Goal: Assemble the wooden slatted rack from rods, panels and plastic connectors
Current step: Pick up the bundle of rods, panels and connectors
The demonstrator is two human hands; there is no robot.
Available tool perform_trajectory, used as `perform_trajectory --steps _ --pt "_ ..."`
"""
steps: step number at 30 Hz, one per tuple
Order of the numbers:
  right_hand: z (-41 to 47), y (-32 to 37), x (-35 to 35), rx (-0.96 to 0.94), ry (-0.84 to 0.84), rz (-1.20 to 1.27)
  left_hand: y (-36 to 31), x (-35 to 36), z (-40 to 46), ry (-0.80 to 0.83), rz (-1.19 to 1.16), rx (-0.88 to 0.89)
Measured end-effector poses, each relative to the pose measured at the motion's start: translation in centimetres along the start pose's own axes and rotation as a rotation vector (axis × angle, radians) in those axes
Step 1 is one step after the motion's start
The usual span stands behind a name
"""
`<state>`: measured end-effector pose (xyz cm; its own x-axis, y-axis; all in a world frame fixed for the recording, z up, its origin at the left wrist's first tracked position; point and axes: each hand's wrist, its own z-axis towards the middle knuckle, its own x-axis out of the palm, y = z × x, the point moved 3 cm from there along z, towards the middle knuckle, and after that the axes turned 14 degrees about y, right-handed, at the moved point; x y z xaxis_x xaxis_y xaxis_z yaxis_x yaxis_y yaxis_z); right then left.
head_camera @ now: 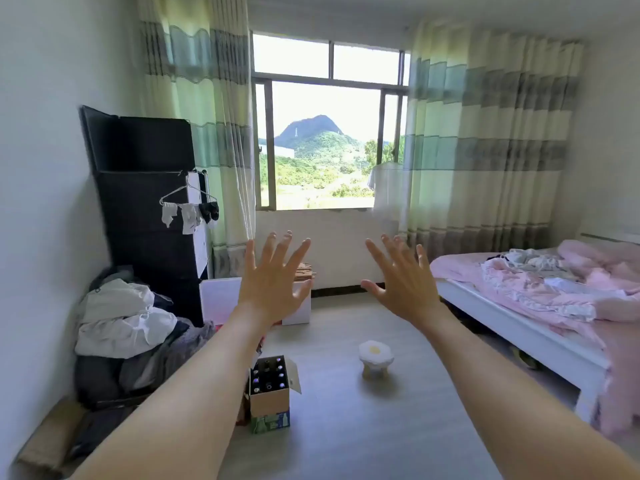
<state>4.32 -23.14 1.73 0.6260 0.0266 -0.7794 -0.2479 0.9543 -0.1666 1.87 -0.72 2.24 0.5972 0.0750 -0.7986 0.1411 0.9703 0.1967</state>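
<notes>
Your left hand (273,282) and right hand (403,278) are both raised in front of you, fingers spread wide, backs toward you, holding nothing, well apart from each other. The wooden pieces (304,271) sit stacked on a white box (221,299) against the far wall under the window (329,123), partly hidden behind your left hand. On the floor (346,427): an open carton of bottles (272,393) near your left forearm, and a small stool (375,358) with a white cushion. Clothes pile (128,327) at left beside a black cabinet (149,202). Bed (526,327) at right.
</notes>
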Motion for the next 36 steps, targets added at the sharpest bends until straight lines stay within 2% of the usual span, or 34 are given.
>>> perform_trajectory --steps 5,14,22,26,32,36 --pt "3.9 -0.9 8.9 0.014 0.135 0.033 1.0 9.7 4.5 0.133 0.013 0.005" --pt "12.3 -2.5 25.1 0.082 0.289 0.178 2.5 25.3 15.6 0.333 -0.200 0.001" --pt "15.8 -5.1 38.9 0.143 0.426 0.304 1.5 40.2 19.7 0.466 -0.342 -0.006" --pt "18.2 -7.1 46.2 0.189 0.510 0.394 0.2 46.3 23.4 0.462 -0.325 0.028" --pt "23.3 -9.6 55.9 0.218 0.622 0.524 -1.3 54.5 28.9 0.509 -0.573 -0.224" --pt "27.5 -10.7 61.9 0.193 0.683 0.545 -0.9 60.3 33.5 0.607 -0.561 -0.284"
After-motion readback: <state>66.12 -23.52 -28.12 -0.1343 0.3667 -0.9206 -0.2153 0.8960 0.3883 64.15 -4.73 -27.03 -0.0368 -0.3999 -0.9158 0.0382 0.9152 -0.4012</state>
